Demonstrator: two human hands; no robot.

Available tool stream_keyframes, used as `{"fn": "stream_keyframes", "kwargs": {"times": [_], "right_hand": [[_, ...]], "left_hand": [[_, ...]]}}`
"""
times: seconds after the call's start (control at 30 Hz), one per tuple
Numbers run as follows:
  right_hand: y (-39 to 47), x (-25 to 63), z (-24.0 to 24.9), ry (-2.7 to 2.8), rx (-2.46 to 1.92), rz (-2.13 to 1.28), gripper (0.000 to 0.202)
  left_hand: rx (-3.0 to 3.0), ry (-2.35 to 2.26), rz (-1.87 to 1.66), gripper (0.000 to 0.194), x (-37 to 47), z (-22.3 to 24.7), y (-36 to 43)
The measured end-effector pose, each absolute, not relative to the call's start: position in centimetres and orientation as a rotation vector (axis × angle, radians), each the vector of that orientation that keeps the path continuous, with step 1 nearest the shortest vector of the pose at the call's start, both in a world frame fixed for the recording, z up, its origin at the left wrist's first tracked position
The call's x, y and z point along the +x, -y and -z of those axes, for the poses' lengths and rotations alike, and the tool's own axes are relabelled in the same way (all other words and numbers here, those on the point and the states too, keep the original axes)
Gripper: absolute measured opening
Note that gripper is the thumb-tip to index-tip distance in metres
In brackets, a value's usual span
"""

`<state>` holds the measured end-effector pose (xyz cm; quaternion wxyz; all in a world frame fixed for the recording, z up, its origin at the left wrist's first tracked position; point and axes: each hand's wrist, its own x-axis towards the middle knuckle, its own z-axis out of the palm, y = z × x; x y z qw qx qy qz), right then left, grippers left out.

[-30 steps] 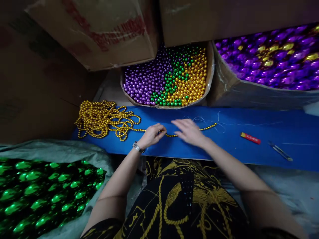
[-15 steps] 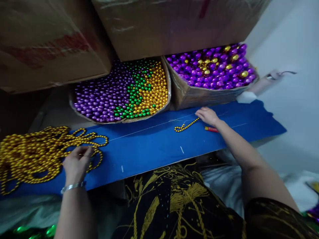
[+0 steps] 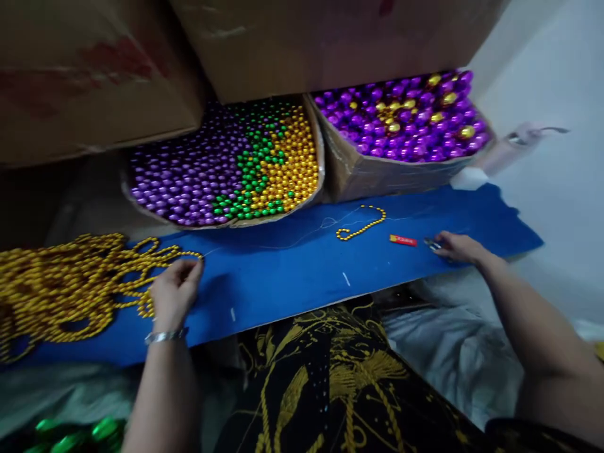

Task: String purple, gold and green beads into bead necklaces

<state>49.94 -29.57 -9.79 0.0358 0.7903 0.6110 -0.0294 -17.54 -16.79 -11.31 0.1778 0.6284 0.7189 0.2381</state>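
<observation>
On the left of the blue board point(image 3: 274, 270) lies a heap of gold bead strands point(image 3: 61, 289). My left hand point(image 3: 177, 289) is closed at the heap's right end, its fingers pinching the gold beads. A thin pale thread runs rightward from there. Toward the right end of the board, my right hand point(image 3: 455, 246) is closed on a small metal tool point(image 3: 433, 244). Between the hands lies a short gold bead strand point(image 3: 362, 231), with a red and yellow tube point(image 3: 403, 240) to its right.
Behind the board stand a carton of purple, green and gold beads point(image 3: 221, 176) and a carton of large purple beads point(image 3: 401, 132). Bigger cartons point(image 3: 330, 50) overhang them. A pink object point(image 3: 512, 148) is at the right, by the wall.
My right hand has let go of the short gold strand, moved right and taken the metal tool. My left hand has moved right and up to the strand ends.
</observation>
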Motion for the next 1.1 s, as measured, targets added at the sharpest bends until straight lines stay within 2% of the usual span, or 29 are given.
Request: {"fn": "stream_keyframes", "kwargs": {"times": [0.1, 0.23, 0.33, 0.47, 0.63, 0.9, 1.1], "right_hand": [[28.9, 50.2, 9.5, -1.94, 2.284, 0.377, 0.051], [25.3, 46.4, 9.3, -2.172, 2.263, 0.427, 0.058], [22.0, 37.8, 9.3, -2.499, 2.047, 0.52, 0.06], [18.1, 24.2, 9.5, -2.738, 1.657, 0.705, 0.046], [15.0, 14.6, 10.5, -2.597, 1.569, 0.454, 0.044], [13.3, 11.2, 11.5, -2.577, 1.517, 0.395, 0.038], [13.0, 14.0, 10.8, -2.577, 1.642, 0.333, 0.042]], "left_hand": [[1.723, -1.968, -0.767, 0.03, -16.4, 10.3, 17.1], [1.755, -1.929, -0.845, 0.027, -15.9, 9.7, 17.5], [1.748, -1.887, -0.897, 0.026, -15.8, 9.3, 17.8], [1.771, -1.872, -0.912, 0.025, -15.8, 8.8, 18.1], [1.769, -1.855, -0.954, 0.026, -16.0, 8.2, 18.2], [1.759, -1.857, -0.958, 0.026, -16.1, 7.6, 18.4], [1.867, -1.99, -0.997, 0.022, -16.2, 8.2, 17.4]]}}
